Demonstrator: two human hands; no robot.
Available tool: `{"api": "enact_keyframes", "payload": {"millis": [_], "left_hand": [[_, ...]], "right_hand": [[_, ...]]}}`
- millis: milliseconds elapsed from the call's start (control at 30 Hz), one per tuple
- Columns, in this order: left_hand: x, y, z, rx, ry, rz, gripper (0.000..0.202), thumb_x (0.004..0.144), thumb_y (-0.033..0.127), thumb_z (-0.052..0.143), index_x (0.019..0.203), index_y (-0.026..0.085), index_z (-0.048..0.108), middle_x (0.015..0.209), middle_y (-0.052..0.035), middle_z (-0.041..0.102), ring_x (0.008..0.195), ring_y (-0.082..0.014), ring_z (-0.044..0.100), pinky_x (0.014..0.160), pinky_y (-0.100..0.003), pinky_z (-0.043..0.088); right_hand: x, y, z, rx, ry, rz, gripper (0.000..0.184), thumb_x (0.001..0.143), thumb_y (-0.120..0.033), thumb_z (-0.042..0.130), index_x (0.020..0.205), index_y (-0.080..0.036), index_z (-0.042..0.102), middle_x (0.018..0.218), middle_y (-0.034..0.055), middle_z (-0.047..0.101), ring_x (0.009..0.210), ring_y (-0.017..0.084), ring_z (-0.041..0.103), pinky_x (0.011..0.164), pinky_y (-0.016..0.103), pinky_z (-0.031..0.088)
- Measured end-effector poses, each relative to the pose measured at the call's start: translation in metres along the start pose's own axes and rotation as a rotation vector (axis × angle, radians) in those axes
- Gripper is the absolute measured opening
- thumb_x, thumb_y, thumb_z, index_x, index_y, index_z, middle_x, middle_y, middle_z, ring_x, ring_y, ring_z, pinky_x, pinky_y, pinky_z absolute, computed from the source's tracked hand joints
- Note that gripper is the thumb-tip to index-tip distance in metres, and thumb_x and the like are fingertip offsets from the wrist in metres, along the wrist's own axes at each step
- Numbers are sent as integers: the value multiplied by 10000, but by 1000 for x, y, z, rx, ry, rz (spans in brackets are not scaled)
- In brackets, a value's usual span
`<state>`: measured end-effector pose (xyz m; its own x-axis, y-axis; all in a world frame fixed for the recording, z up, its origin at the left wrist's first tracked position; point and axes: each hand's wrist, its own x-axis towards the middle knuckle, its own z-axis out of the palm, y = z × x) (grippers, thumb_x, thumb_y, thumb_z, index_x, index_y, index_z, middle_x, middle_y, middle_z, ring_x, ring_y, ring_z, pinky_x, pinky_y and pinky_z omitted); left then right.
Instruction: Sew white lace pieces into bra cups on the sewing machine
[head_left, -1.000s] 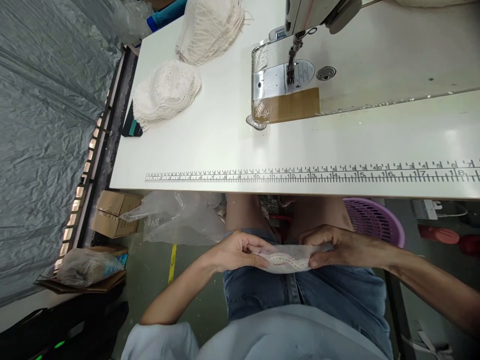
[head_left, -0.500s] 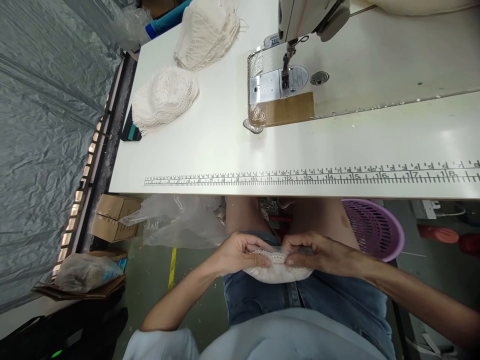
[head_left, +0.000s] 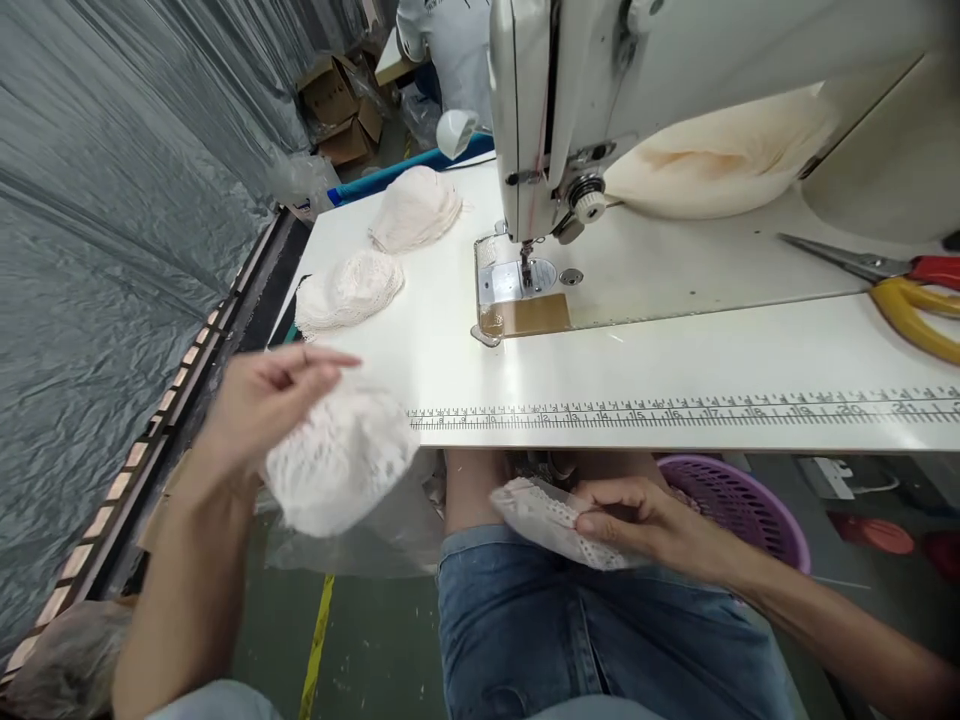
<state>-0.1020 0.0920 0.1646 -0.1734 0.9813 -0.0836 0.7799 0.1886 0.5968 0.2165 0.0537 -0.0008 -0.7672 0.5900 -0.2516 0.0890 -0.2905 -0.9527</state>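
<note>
My left hand [head_left: 274, 400], a little blurred, is raised by the table's left front edge. Its fingers are pinched on a white, rounded lace piece [head_left: 341, 465] that hangs below them. Over my lap, my right hand [head_left: 634, 520] grips another white lace piece [head_left: 551, 520] with a scalloped, holed border, thumb on top. Beyond my left hand lie a stack of white lace pieces [head_left: 352, 290] and, farther back, a second stack of lace pieces [head_left: 416, 210].
A sewing machine [head_left: 525, 130] stands on the white table [head_left: 675, 360], which has a printed ruler [head_left: 637, 412] along its front. Scissors [head_left: 892, 270] lie at the right. Below are a purple basket [head_left: 780, 510] and plastic sheeting. Another person [head_left: 457, 60] is behind the table.
Both hands were together on white lace over my lap. My left hand has moved up and left with one piece, while my right keeps another. The view has tilted up, bringing scissors into sight.
</note>
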Motion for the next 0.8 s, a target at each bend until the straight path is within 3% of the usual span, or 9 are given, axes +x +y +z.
{"api": "enact_keyframes", "payload": {"millis": [100, 167, 233, 267, 333, 400, 567, 700, 800], "left_hand": [[25, 7, -9, 267, 169, 143, 383, 829, 436, 562, 1062, 152, 669, 642, -34, 593, 564, -148, 517, 516, -263, 421], [16, 10, 12, 501, 244, 252, 469, 815, 385, 606, 1211, 134, 589, 903, -115, 656, 867, -263, 590, 746, -398, 476], [-14, 13, 45, 455, 274, 417, 433, 847, 349, 582, 1241, 170, 564, 1185, -147, 584, 1151, -313, 488, 934, -480, 404], [-32, 15, 64, 333, 137, 510, 395, 867, 337, 561, 1242, 214, 562, 1252, -121, 552, 1189, -283, 469, 973, -454, 391], [-64, 18, 100, 35, -374, 547, 447, 864, 359, 574, 1300, 288, 501, 1311, -65, 522, 1178, -217, 492, 996, -369, 397], [-83, 17, 132, -260, -678, 324, 567, 764, 408, 687, 1286, 272, 513, 1267, -60, 555, 1138, -212, 517, 975, -322, 409], [-84, -5, 180, -805, -905, -342, 463, 516, 443, 840, 805, 124, 670, 702, 0, 592, 648, -103, 513, 623, -216, 394], [-86, -16, 188, -951, -879, -474, 408, 468, 393, 870, 640, 107, 635, 626, 29, 527, 597, -68, 443, 581, -199, 322], [-90, -18, 189, -998, -814, -461, 394, 470, 383, 873, 664, 109, 666, 740, 2, 589, 680, -94, 498, 646, -208, 355]], "right_hand": [[0, -9, -3, -67, -16, -62, 382, 853, -527, 517, 729, -166, 529, 705, -6, 443, 611, 111, 381, 550, 249, 320], [-2, -13, -6, -104, -69, -85, 364, 887, -498, 480, 746, -165, 524, 758, 12, 472, 649, 122, 420, 587, 256, 350], [-3, -16, -9, -142, -148, -93, 350, 920, -465, 437, 772, -163, 535, 783, 21, 496, 681, 130, 455, 618, 261, 366], [-4, -17, -10, -163, -188, -103, 341, 931, -447, 422, 784, -162, 539, 786, 21, 502, 695, 133, 468, 631, 261, 370], [-6, -19, -11, -203, -252, -142, 321, 943, -410, 413, 785, -161, 539, 751, 8, 494, 694, 130, 476, 633, 256, 364], [-8, -21, -13, -239, -290, -186, 301, 946, -381, 418, 783, -159, 539, 723, -3, 482, 681, 124, 473, 628, 251, 356], [-14, -19, -15, -293, -223, -122, 332, 935, -416, 429, 770, -158, 556, 723, 8, 513, 653, 124, 481, 585, 246, 347], [-22, -5, -13, -372, -44, -49, 301, 929, -431, 439, 868, -180, 594, 762, 21, 585, 670, 147, 524, 582, 253, 374], [-28, 7, -5, -521, 204, -224, 194, 925, -349, 485, 1035, -215, 572, 971, 61, 616, 873, 192, 559, 725, 296, 421]]}}
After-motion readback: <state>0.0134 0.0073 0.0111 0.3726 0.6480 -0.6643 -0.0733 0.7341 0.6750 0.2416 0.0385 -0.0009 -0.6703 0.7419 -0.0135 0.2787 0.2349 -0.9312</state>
